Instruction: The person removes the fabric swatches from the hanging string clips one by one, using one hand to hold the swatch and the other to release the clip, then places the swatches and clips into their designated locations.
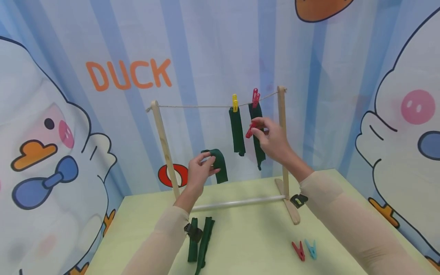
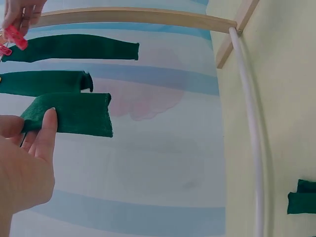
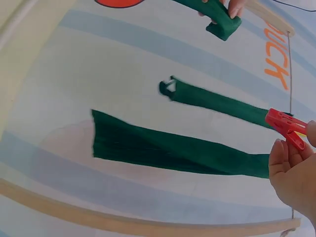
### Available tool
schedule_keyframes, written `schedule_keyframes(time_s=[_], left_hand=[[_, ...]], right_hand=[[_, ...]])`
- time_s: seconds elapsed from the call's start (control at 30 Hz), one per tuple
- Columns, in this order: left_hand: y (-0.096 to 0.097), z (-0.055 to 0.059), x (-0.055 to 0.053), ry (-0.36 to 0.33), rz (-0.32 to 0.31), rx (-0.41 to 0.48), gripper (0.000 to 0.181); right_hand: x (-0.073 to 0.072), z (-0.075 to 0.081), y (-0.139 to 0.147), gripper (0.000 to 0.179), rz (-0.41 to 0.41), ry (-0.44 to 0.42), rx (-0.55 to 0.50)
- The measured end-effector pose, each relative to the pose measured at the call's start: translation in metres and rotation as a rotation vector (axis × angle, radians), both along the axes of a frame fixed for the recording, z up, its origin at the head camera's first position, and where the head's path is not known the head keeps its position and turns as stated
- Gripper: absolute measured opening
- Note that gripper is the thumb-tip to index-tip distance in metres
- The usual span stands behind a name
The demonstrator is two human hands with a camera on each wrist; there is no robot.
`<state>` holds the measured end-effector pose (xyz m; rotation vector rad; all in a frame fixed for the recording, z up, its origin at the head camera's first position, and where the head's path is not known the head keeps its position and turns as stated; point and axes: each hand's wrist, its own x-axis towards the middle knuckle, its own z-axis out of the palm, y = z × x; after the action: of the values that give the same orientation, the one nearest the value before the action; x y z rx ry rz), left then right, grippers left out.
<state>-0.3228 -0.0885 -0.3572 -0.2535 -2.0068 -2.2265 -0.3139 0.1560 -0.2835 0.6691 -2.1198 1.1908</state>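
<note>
A dark green strip of cloth (image 1: 222, 168) droops from my left hand (image 1: 199, 170), pinched between thumb and fingers below the string. My right hand (image 1: 273, 138) pinches a red clothespin (image 3: 285, 126) in front of the hanging cloths. From the string (image 1: 196, 106) hang two more green cloth strips: one (image 1: 237, 131) under a yellow clothespin (image 1: 235, 103), the other (image 1: 257, 147) under a red clothespin (image 1: 256, 98). In the left wrist view the held cloth (image 2: 81, 113) folds over the fingers, its free end pointing away from the hand.
The string runs between two wooden posts (image 1: 165, 147), joined low down by a white rod (image 1: 237, 203). Two green strips (image 1: 205, 240) lie on the yellow table (image 1: 254, 244). A red clothespin (image 1: 298, 251) and a blue clothespin (image 1: 311, 249) lie at the right. Behind hangs a striped duck-print curtain (image 1: 213, 49).
</note>
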Motion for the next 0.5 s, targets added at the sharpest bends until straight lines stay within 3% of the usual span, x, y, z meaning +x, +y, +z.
schedule_keyframes(time_s=[0.23, 0.5], left_hand=[[0.001, -0.015, 0.005, -0.033, 0.008, 0.010, 0.035], [0.003, -0.031, 0.009, -0.071, 0.004, 0.031, 0.036]], right_hand=[[0.005, -0.031, 0.014, 0.031, -0.029, -0.103, -0.004], [0.013, -0.059, 0.026, 0.031, -0.039, -0.128, -0.002]])
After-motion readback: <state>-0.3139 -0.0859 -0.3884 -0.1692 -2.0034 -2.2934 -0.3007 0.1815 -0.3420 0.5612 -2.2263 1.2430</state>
